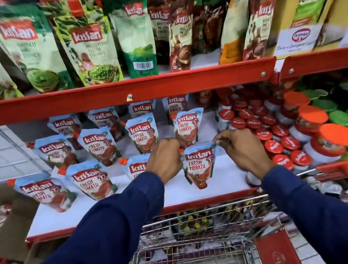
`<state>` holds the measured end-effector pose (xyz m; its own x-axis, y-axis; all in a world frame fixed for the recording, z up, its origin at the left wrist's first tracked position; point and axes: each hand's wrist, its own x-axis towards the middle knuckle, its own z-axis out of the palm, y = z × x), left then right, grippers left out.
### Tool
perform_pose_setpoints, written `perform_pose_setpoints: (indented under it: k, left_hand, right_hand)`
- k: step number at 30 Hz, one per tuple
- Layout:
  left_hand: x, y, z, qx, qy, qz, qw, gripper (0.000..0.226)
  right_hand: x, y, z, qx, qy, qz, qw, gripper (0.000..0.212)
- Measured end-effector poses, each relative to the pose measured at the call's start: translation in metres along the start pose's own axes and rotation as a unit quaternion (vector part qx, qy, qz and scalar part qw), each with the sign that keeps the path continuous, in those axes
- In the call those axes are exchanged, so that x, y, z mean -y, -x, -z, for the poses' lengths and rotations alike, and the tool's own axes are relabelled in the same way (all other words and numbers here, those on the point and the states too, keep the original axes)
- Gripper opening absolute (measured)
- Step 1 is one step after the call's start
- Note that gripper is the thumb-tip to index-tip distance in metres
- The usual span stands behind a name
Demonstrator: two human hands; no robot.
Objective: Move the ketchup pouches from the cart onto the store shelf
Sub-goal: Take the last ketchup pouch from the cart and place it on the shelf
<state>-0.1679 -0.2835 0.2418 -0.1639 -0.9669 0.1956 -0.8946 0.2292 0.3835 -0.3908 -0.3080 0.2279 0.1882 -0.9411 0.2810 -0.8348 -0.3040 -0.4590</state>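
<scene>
Both of our hands reach over the cart [201,253] to one ketchup pouch [199,166] standing upright at the front of the white shelf [134,204]. Our left hand [165,158] pinches the pouch at its top left corner, by the orange spout, with the fingers curled in. Our right hand [242,150] pinches the top right corner between thumb and fingertips. The pouch touches the shelf with its base and sits at the right end of the front row.

To its left, more ketchup pouches [92,181] stand in three rows, with further ones behind them toward the back of the shelf. Just beside the held pouch on the right are jars with red lids [272,139], and beyond those, jars with orange lids [317,125]. On the red-edged shelf above lean green chutney pouches [88,45] and brown ones [181,28].

Below our dark blue sleeves [108,240], the wire cart stands right against the shelf edge; what lies in its basket is too blurred to tell.
</scene>
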Motion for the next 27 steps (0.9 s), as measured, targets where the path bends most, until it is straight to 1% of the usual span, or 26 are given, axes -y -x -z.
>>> perform_pose_setpoints:
  k: [9, 14, 18, 22, 27]
  left_hand:
    - [0.0, -0.014, -0.018, 0.015, -0.011, 0.017, 1.0, 0.039]
    - [-0.001, -0.014, -0.021, 0.026, -0.009, 0.012, 1.0, 0.039]
    - [0.001, -0.013, -0.019, 0.032, 0.001, 0.009, 0.999, 0.033]
    - [0.003, -0.01, -0.017, 0.036, 0.003, 0.008, 0.999, 0.033]
    - [0.001, -0.006, -0.016, 0.043, -0.003, 0.007, 0.999, 0.032]
  right_hand:
    - [-0.015, -0.009, -0.012, -0.009, -0.003, 0.004, 1.0, 0.017]
    - [-0.021, -0.008, -0.019, -0.018, -0.009, 0.01, 1.0, 0.016]
    - [-0.022, -0.011, -0.02, -0.003, -0.008, 0.012, 1.0, 0.017]
    - [-0.021, -0.011, -0.02, 0.011, -0.005, 0.029, 1.0, 0.016]
    - [-0.017, -0.012, -0.019, 0.02, 0.02, 0.026, 0.999, 0.016]
